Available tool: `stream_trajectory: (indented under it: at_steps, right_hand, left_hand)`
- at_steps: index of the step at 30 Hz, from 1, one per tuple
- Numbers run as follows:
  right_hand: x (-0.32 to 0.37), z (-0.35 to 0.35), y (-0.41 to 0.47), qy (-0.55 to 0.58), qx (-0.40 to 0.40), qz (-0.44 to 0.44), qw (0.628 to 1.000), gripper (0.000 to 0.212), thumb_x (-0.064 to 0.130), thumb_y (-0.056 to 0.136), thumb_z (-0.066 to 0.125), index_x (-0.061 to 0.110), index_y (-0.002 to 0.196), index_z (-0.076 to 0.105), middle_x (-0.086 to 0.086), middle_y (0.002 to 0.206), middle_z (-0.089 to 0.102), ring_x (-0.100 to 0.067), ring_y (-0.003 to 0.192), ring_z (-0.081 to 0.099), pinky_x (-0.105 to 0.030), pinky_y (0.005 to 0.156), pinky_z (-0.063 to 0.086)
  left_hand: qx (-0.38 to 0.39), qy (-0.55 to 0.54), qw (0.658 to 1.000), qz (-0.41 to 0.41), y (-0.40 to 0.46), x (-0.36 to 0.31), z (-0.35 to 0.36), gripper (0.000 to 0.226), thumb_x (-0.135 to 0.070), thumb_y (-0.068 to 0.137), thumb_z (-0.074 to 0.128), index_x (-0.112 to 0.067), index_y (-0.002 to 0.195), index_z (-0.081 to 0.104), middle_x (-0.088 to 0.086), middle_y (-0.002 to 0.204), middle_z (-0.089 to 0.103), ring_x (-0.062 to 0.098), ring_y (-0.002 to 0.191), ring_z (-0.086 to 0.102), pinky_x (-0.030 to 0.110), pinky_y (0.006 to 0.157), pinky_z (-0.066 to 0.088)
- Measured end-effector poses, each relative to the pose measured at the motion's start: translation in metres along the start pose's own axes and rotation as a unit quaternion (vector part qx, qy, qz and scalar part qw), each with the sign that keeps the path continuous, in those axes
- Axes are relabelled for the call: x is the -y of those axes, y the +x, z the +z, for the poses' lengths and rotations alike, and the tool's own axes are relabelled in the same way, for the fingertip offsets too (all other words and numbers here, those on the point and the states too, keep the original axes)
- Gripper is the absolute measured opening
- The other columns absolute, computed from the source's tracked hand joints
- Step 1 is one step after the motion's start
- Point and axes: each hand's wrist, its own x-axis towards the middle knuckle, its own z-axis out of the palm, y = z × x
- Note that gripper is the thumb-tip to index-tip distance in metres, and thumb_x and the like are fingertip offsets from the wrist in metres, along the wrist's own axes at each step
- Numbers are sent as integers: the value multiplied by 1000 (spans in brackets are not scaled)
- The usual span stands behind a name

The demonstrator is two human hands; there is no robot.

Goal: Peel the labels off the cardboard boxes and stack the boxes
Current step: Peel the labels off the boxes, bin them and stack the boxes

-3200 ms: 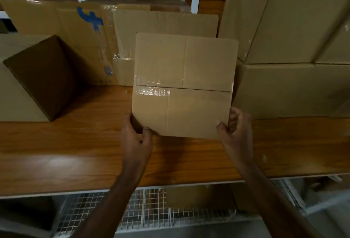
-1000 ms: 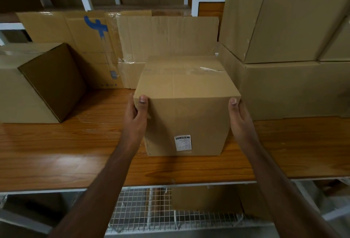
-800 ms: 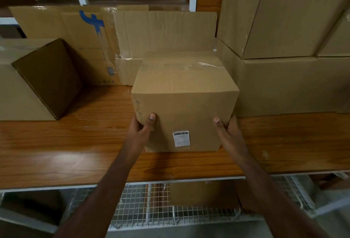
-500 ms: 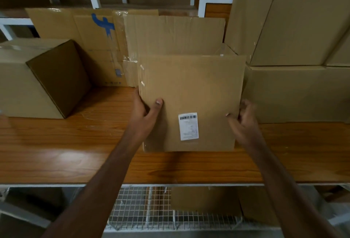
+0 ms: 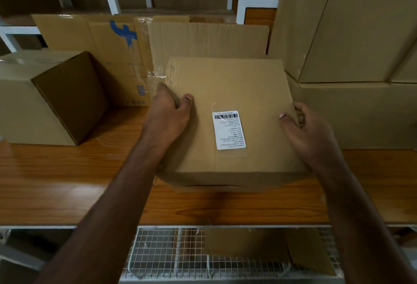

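The cardboard box [image 5: 228,112] sits at the middle of the wooden bench [image 5: 67,182], its broad upper face turned toward the camera and its near lower edge resting on the wood. A white label [image 5: 229,129] with a barcode along its top edge and lines of small print below is stuck flat on that face, right of centre, with a patch of clear tape showing around it. The left hand [image 5: 168,112] grips the box's left edge, its thumb lying on the top face and its fingers [image 5: 161,87] curled round the side. The right hand [image 5: 309,130] grips the right edge in the same way, thumb on the face and fingers wrapped behind the corner. Flattened cardboard sheets [image 5: 203,39] stand upright just behind the box, one bearing a blue mark. To the left, another brown box [image 5: 56,98] rests on the bench with a dark side facing in. To the right, large stacked boxes [image 5: 352,58] stand close beside the held box. Below the bench's front edge runs a wire mesh shelf [image 5: 167,252] with a piece of cardboard lying on it.
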Motion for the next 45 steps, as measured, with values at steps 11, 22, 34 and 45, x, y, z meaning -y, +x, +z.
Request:
stream_trajectory:
  at_steps: [11,22,34,45]
  right_hand:
    - [10,4,2,-98,8,-26,995,37,35,101,48,5,122,56,-17,103,64,-19,80,61,-28,67,49]
    - [14,10,10,-242,-86,-83,963,51,36,95,54,10,138,44,-21,120,52,-35,110,49,-45,88,43]
    - [72,63,56,-232,178,-323,900,46,44,73,40,24,114,51,4,107,51,-19,100,46,-43,89,41]
    - [60,68,51,-228,127,-383,886,23,39,75,44,19,85,49,1,93,47,-21,87,41,-40,76,37]
  left_hand:
    - [9,171,985,34,1,-2,5,71,-47,103,34,-8,156,10,23,147,39,41,124,49,44,94,43]
    - [17,180,983,26,7,-2,7,69,-49,103,33,-10,156,12,22,146,40,42,123,51,46,94,45]
    - [1,169,985,41,-11,-3,2,67,-46,103,34,-9,155,14,23,141,44,40,119,53,38,81,41]
    - [-13,161,985,54,-15,-1,2,68,-45,103,36,-6,155,15,21,143,42,39,121,51,42,89,43]
